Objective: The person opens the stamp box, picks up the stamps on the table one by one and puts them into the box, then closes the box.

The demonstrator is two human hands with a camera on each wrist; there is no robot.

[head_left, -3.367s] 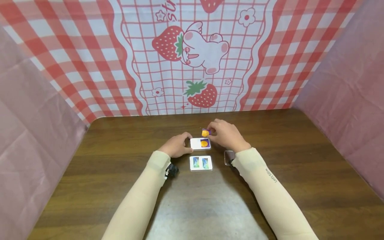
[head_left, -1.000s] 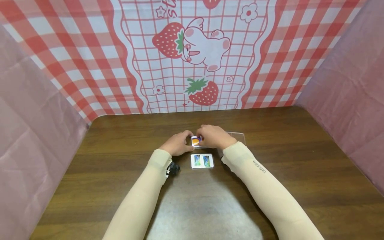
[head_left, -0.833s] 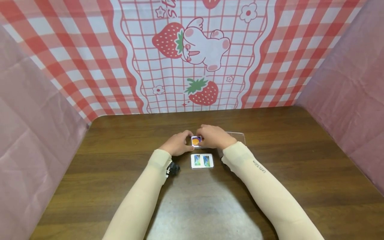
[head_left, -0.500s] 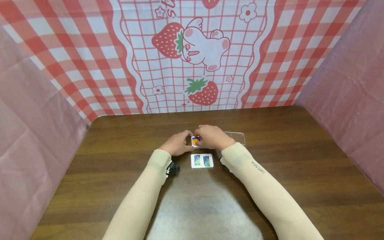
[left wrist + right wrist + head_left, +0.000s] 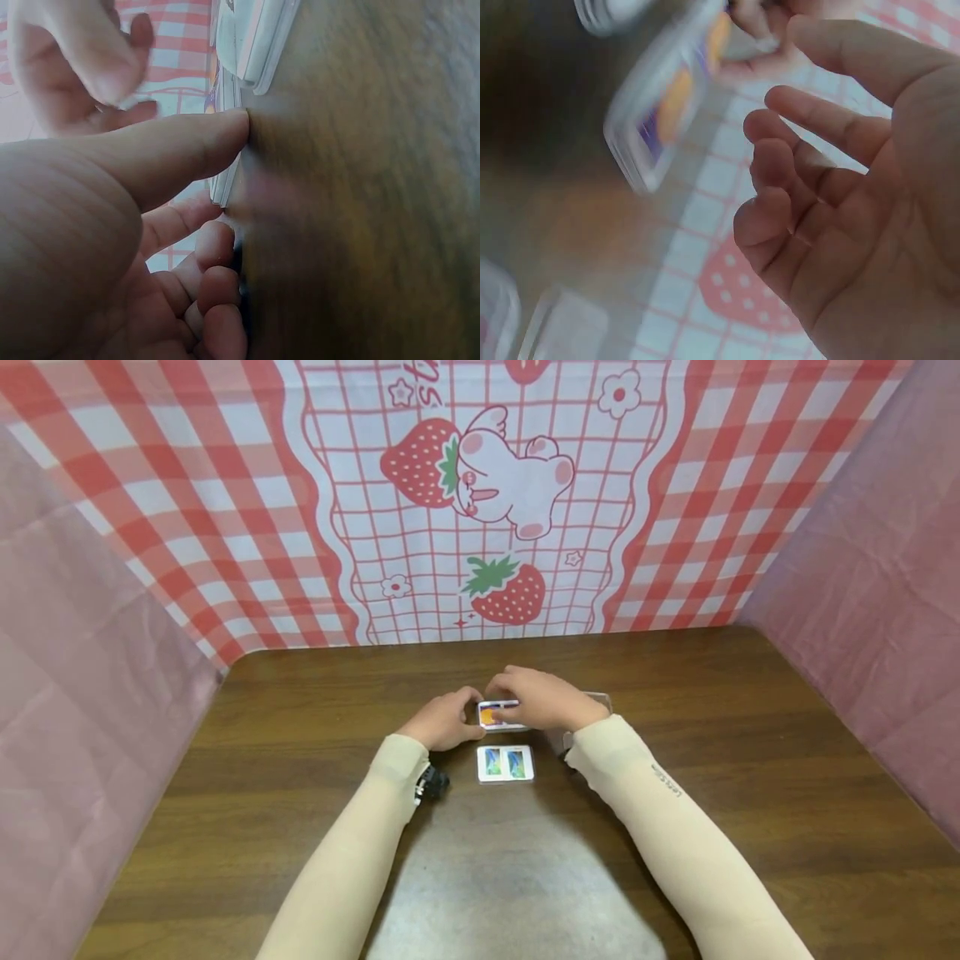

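Note:
My left hand (image 5: 442,720) grips a flat white rectangular plate (image 5: 483,704) by its left end, thumb on the near edge and forefinger on the far edge. Two small purple-and-orange picture pieces (image 5: 672,105) lie side by side on the plate. My right hand (image 5: 546,697) hovers over the plate's right part, hiding some of it in the head view. Nothing is between its spread fingers in the right wrist view (image 5: 840,180). Nearer to me lies a second white plate (image 5: 505,775) with two blue-and-green pictures.
Clear plastic covers lie to the right, one cover (image 5: 600,698) partly behind my right hand and another (image 5: 567,741) by the right cuff. The brown wooden table (image 5: 480,877) ends at a red-and-white checked cloth (image 5: 420,568) with strawberries.
Earlier my right hand pinched one orange-and-purple piece above the plate's then half-bare face. It pressed the piece onto the left half, then loosened and drew back right. My left hand kept its grip.

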